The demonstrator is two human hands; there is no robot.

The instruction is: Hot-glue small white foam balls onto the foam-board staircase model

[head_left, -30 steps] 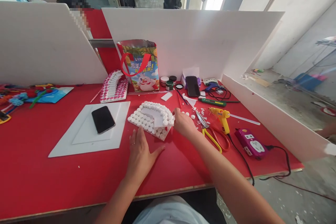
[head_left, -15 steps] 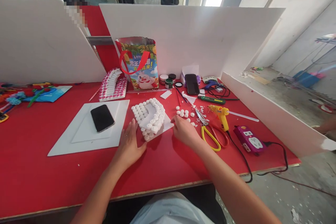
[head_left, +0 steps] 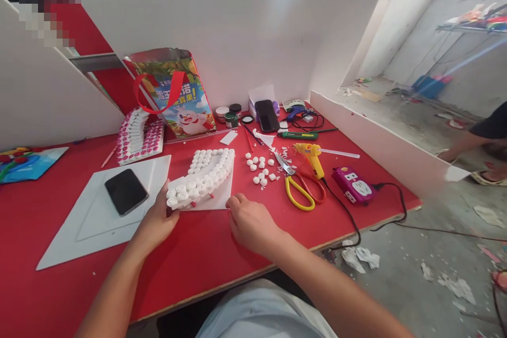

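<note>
In front of me stands a white model (head_left: 202,185): small white swirled rosettes in rows on a flat white board (head_left: 222,190), with a raised curved strip of rosettes on short pinkish-red posts along the near side. My left hand (head_left: 160,219) holds its left end, thumb at the near edge and the other fingers partly hidden behind it. My right hand (head_left: 253,222) is closed, its curled fingertips at the board's near right corner. Loose white pieces (head_left: 261,166) lie to the right, beside scissors (head_left: 295,185) with one yellow and one red handle.
A black phone (head_left: 127,191) lies on white sheets (head_left: 79,232) at left. Behind are a pink-and-white rosette piece (head_left: 140,137), a colourful bag (head_left: 178,100), paint jars (head_left: 232,119) and another phone (head_left: 267,116). At right are a yellow glue gun (head_left: 311,156) and a purple power strip (head_left: 354,186) with cables.
The model has turned clockwise, bringing the raised strip's posts toward me. My left hand has gone from lying beside it to holding its left end. The camera view has swung right.
</note>
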